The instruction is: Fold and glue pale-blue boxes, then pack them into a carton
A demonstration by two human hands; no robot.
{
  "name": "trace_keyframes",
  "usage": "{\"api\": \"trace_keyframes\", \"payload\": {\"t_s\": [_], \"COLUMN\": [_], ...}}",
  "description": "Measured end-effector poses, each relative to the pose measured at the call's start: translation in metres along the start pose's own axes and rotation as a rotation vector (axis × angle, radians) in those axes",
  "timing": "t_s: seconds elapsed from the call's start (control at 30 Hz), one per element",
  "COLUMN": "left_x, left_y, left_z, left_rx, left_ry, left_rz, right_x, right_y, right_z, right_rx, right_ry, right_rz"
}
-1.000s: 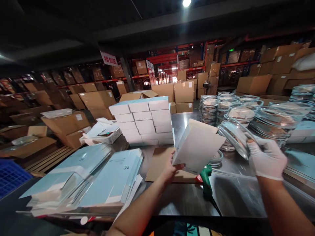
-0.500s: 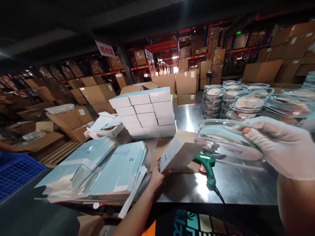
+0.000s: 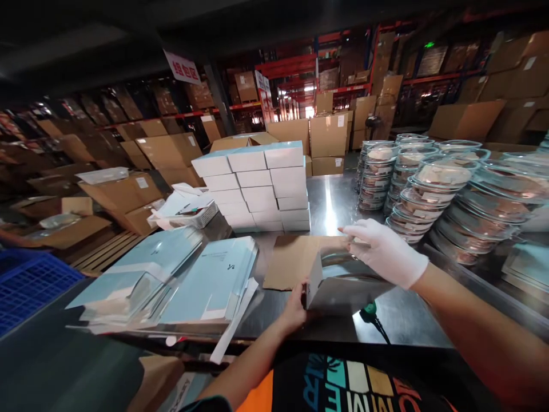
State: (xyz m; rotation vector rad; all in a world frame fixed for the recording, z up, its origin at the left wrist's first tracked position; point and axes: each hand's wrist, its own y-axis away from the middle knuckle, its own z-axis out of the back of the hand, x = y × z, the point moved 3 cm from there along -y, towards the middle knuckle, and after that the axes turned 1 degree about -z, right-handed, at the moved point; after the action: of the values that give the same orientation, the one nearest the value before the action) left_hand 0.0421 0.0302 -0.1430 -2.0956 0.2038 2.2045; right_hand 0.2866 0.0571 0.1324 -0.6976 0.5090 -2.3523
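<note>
My bare left hand [image 3: 295,306] grips the left end of a small open carton [image 3: 343,294], which sits tilted over the front of the bench. My right hand [image 3: 381,249], in a white glove, is closed at the carton's open top. It pinches the rim of an oval glass dish [image 3: 337,260], most of which is hidden inside the carton. Behind the carton a flat piece of brown cardboard [image 3: 285,260] lies on the metal bench. Partly covered by the carton, a green glue gun [image 3: 369,312] shows only its handle and cord.
Stacked white boxes [image 3: 257,191] stand at the back of the bench. Flattened light-blue cartons [image 3: 210,280] lie to the left, near a white basket [image 3: 201,216]. Tall stacks of glass dishes [image 3: 437,194] fill the right side. A blue crate [image 3: 34,286] is at far left.
My right hand has brought the glass dish left and down into the carton's opening. The carton has turned and shifted right with my left hand, now covering most of the glue gun.
</note>
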Motion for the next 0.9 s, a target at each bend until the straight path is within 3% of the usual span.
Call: {"api": "trace_keyframes", "payload": {"t_s": [0.1,0.2,0.33,0.43,0.5,0.63,0.7,0.8,0.9], "left_x": [-0.004,-0.010,-0.033,-0.062,-0.073,-0.063,-0.051,-0.041,-0.050], "left_y": [0.002,0.007,0.011,0.010,0.009,0.008,0.007,0.006,0.008], "left_z": [0.002,0.007,0.011,0.005,-0.001,0.001,0.005,0.014,0.028], "left_rx": [-0.052,-0.074,-0.161,-0.085,-0.092,-0.327,-0.293,-0.211,-0.306], "left_ry": [-0.201,-0.202,-0.168,-0.225,-0.216,-0.092,-0.144,-0.274,-0.269], "left_rz": [-0.041,-0.099,-0.364,-0.593,-0.630,-0.565,-0.576,-0.577,-0.544], "right_x": [-0.025,-0.044,-0.039,-0.027,-0.022,-0.024,-0.030,-0.047,-0.072], "right_y": [0.027,0.073,0.115,0.112,0.098,0.075,0.071,0.071,0.081], "right_z": [-0.018,-0.045,-0.104,-0.133,-0.142,-0.145,-0.143,-0.135,-0.128], "right_rx": [-0.194,-0.342,-0.329,-0.340,-0.329,-0.456,-0.498,-0.397,-0.066], "right_ry": [-0.151,-0.300,-0.467,-0.661,-0.777,-0.720,-0.707,-0.601,-0.168], "right_rz": [-0.105,-0.207,-0.259,-0.389,-0.517,-0.696,-0.664,-0.539,-0.625]}}
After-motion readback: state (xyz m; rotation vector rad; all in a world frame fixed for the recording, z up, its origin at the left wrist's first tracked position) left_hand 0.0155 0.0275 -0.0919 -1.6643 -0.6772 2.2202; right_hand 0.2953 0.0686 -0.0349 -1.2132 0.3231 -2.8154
